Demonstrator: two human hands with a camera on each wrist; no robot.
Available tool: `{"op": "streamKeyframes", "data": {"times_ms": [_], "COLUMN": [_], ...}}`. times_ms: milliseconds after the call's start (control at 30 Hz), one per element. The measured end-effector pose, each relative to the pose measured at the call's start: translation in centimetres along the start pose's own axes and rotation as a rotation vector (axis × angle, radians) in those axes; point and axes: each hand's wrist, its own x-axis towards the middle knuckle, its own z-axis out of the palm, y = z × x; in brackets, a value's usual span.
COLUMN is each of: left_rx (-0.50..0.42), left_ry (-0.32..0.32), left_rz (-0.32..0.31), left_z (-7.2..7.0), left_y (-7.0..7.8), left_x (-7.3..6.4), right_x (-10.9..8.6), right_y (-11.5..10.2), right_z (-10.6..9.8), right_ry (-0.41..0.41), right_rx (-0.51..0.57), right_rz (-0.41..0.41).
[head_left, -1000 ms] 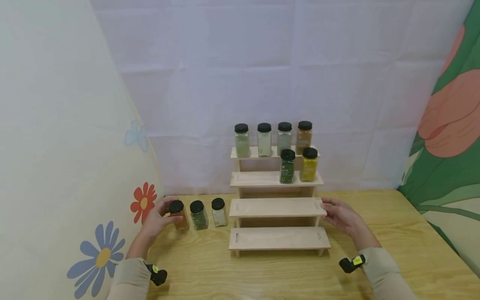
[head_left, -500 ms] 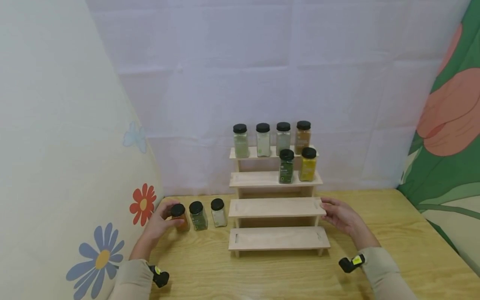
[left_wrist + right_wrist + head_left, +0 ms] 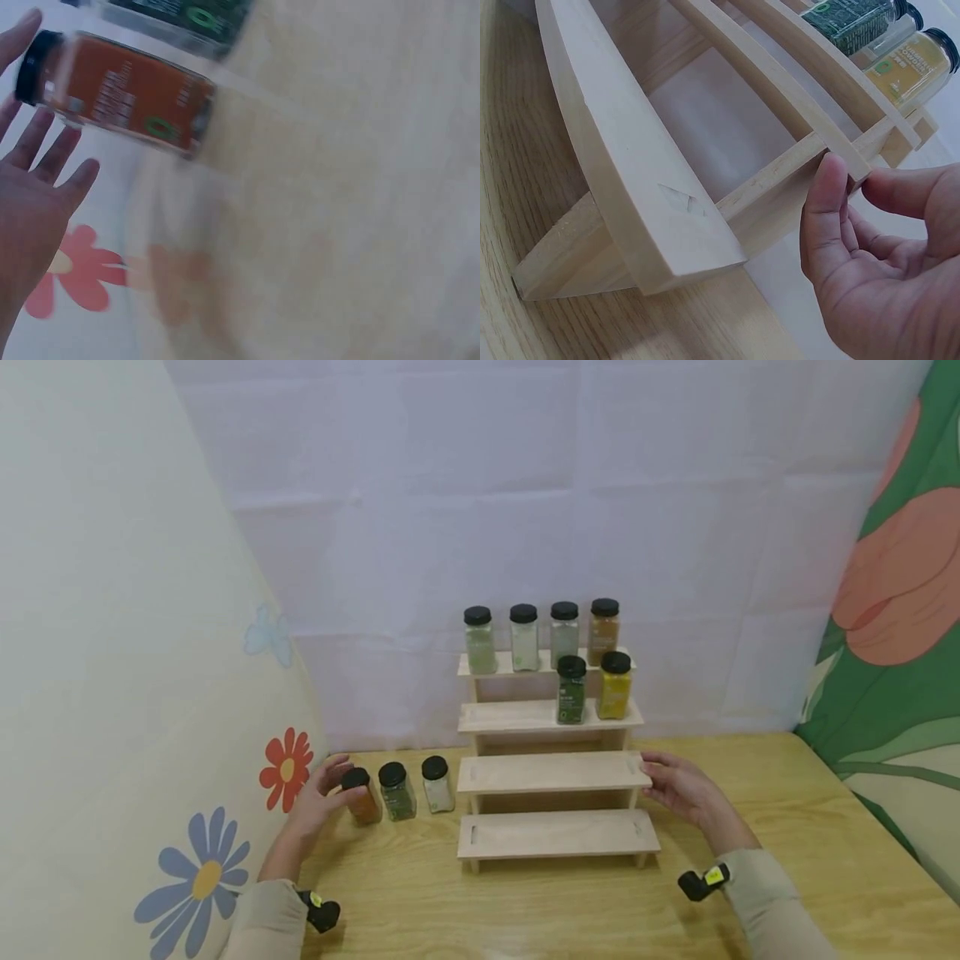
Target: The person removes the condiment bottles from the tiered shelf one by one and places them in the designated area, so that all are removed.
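Note:
At the left, my left hand (image 3: pixel 318 793) is around an orange-brown spice jar (image 3: pixel 363 802) with a black lid. The left wrist view shows its fingers (image 3: pixel 56 154) straight and spread beside that jar, the thumb near the lid; whether skin touches glass I cannot tell. A green-herb jar (image 3: pixel 397 793) and a pale jar (image 3: pixel 437 787) stand to the right of it on the table. My right hand (image 3: pixel 682 789) pinches the right end of a shelf on the tiered wooden rack (image 3: pixel 641 180), thumb on one side and fingers on the other.
Along the rack's top tier stand several black-lidded jars, among them a pale green one (image 3: pixel 481 647). A dark green jar (image 3: pixel 571 693) and a yellow jar (image 3: pixel 614 689) share the tier below. White cloth (image 3: pixel 405 552) hangs behind the wooden table (image 3: pixel 555 910).
The orange-brown jar has shifted slightly right, toward the green-herb jar, with my left hand following. Since then the left fingers have loosened from it. My right hand keeps its place on the rack.

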Motion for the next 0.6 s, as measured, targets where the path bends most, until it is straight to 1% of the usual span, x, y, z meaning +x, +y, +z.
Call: {"op": "streamKeyframes", "data": {"times_ms": [33, 133, 200, 267, 333, 433, 600], "left_rx": [-0.007, -0.022, -0.015, -0.023, -0.025, -0.034, -0.022], "left_ry": [0.023, 0.081, 0.108, 0.120, 0.126, 0.109, 0.058], "left_rz": [0.002, 0.055, 0.096, 0.146, 0.186, 0.246, 0.323], "left_z": [-0.1, -0.2, 0.0, 0.4, 1.0, 2.1, 4.0], "left_y": [0.6, 2.7, 4.3, 6.0, 7.6, 9.8, 12.3], "left_x": [0.0, 0.2, 0.5, 0.9, 1.2, 1.4, 1.8], "right_x": [0.0, 0.0, 0.0, 0.0, 0.0, -0.1, -0.1], "right_y": [0.0, 0.0, 0.0, 0.0, -0.1, -0.1, -0.1], "right_z": [0.0, 0.0, 0.0, 0.0, 0.0, 0.0, 0.1], "right_ry": [-0.001, -0.004, -0.001, 0.000, -0.001, -0.007, -0.007], "right_rx": [-0.001, -0.002, -0.001, -0.001, -0.003, -0.009, -0.014], "right_rz": [0.000, 0.001, 0.003, 0.001, -0.001, -0.004, -0.002]}}
